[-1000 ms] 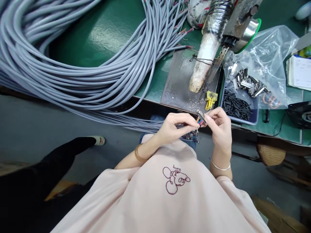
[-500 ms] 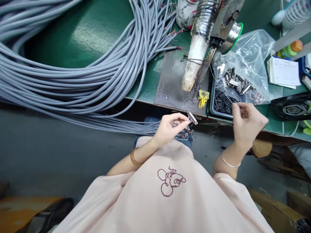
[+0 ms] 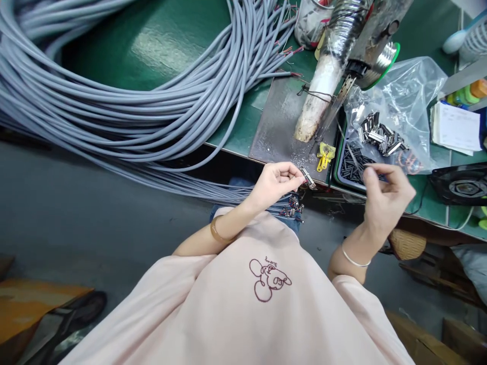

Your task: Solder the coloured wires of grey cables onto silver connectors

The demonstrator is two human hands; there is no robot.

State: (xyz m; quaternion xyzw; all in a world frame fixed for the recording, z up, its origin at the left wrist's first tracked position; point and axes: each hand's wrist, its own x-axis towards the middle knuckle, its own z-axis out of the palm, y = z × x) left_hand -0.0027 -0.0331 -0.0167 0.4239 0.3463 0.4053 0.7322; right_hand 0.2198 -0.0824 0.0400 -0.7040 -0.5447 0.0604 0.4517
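Observation:
My left hand (image 3: pixel 276 186) pinches a small metal multi-pin connector (image 3: pixel 309 179) between thumb and fingertips, just off the bench's front edge. Coloured wire ends show at the connector in the earlier frame. My right hand (image 3: pixel 388 200) is closed in a pinch on a thin strand of solder wire (image 3: pixel 353 153), which slants up left toward the metal guide. Below the right fingertips stands a bin of small black sleeves (image 3: pixel 349 165). A fixed white-wrapped tube (image 3: pixel 314 106) with a scorched tip points down above the metal plate (image 3: pixel 266 137). More wired connectors (image 3: pixel 292 207) lie on my lap.
Bundled grey cables (image 3: pixel 182 116) cover the bench's left side and hang past its edge. A solder spool (image 3: pixel 382 66) sits behind the guide. A clear bag (image 3: pixel 414 86) holds loose connectors. A yellow clip (image 3: pixel 324 157), paper pad (image 3: pixel 456 126) and black fan (image 3: pixel 462 185) are around.
My left hand has lifted the connector slightly up and right, toward the plate's edge. My right hand has tilted a little, still pinching the solder wire. The whole view has shifted slightly.

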